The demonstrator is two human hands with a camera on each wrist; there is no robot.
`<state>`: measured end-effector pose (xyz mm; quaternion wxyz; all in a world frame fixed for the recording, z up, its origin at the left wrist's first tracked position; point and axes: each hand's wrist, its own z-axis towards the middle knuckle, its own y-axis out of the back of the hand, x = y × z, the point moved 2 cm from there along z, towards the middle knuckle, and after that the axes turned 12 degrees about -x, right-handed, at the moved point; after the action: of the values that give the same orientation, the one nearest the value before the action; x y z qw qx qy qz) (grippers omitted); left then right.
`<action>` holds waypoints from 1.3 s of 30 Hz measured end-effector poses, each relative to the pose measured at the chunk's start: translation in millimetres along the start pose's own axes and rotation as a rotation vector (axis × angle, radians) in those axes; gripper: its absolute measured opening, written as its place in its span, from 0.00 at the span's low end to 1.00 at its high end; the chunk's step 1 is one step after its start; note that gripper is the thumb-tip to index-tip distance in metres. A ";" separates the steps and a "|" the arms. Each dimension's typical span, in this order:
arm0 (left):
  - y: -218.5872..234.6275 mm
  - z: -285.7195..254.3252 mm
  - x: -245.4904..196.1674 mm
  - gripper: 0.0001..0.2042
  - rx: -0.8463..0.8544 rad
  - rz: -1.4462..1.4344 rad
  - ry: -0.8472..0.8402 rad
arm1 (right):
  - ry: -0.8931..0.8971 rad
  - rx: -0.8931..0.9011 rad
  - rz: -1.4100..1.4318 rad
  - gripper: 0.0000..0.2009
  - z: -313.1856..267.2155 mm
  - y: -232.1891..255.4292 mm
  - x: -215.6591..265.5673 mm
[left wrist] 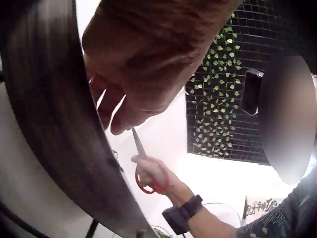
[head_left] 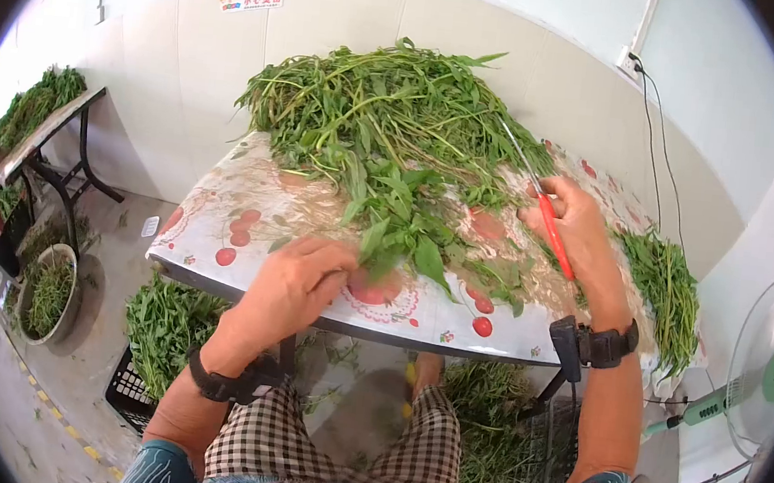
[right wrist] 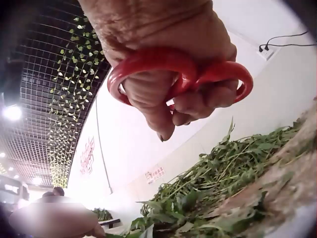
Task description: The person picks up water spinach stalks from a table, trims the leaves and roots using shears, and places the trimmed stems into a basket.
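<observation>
Red-handled scissors (head_left: 552, 225) are gripped in my right hand (head_left: 575, 224). In the right wrist view its fingers pass through the red loops (right wrist: 153, 62), and in the head view the blades point toward the pile. My left hand (head_left: 294, 284) is at the front of the table, fingers loosely bent. Its fingertips are right beside a leafy bunch of greens (head_left: 407, 229), and no held stem shows. Behind lies a large heap of leafy green stems (head_left: 391, 102). Cut scraps (head_left: 500, 280) are scattered near my right hand.
A cherry-patterned cloth (head_left: 212, 215) covers the table. More stems (head_left: 666, 296) hang over its right end. Below stand a black crate (head_left: 129, 389) of greens and another leafy pile (head_left: 486, 419). A fan (head_left: 770, 381) stands right; a basin (head_left: 69, 304) and second table (head_left: 53, 126) are left.
</observation>
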<state>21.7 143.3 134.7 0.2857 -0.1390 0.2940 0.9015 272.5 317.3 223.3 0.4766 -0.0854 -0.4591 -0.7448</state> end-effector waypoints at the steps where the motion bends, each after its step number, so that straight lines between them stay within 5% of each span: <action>1: 2.8 -2.5 3.9 0.07 -0.009 0.002 0.024 | 0.030 0.003 -0.024 0.23 6.9 -7.8 1.4; 8: 0.7 -6.2 6.7 0.07 -0.010 0.015 0.007 | 0.056 0.057 -0.046 0.19 70.8 -90.2 12.8; 12: 6.3 -7.3 8.4 0.08 -0.018 -0.074 0.013 | 0.251 -0.031 -0.182 0.18 106.4 -152.6 17.5; 16: 8.2 -8.1 12.8 0.10 -0.011 -0.069 0.014 | 0.223 0.132 -0.264 0.16 129.8 -201.4 19.8; 20: 10.6 -7.7 14.2 0.10 -0.011 -0.075 0.041 | 0.321 0.003 -0.385 0.11 139.6 -229.1 35.0; 24: 10.6 -8.4 16.8 0.09 0.011 -0.096 0.048 | 0.468 -0.042 -0.269 0.13 143.6 -236.6 82.3; 28: 10.5 -9.0 18.0 0.10 -0.011 -0.094 0.043 | 0.521 0.294 -0.086 0.17 139.1 -270.0 102.0; 31: 11.5 -9.7 18.1 0.10 -0.015 -0.082 0.044 | 0.514 0.471 -0.208 0.18 130.8 -283.6 102.4; 39: 10.7 -11.3 16.4 0.08 0.003 -0.072 0.084 | 0.410 0.171 -0.155 0.13 115.7 -224.4 89.3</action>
<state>3.2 136.4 123.7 0.3056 -0.1868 0.3021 0.8834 12.3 377.2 203.8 0.5066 0.1438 -0.4194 -0.7395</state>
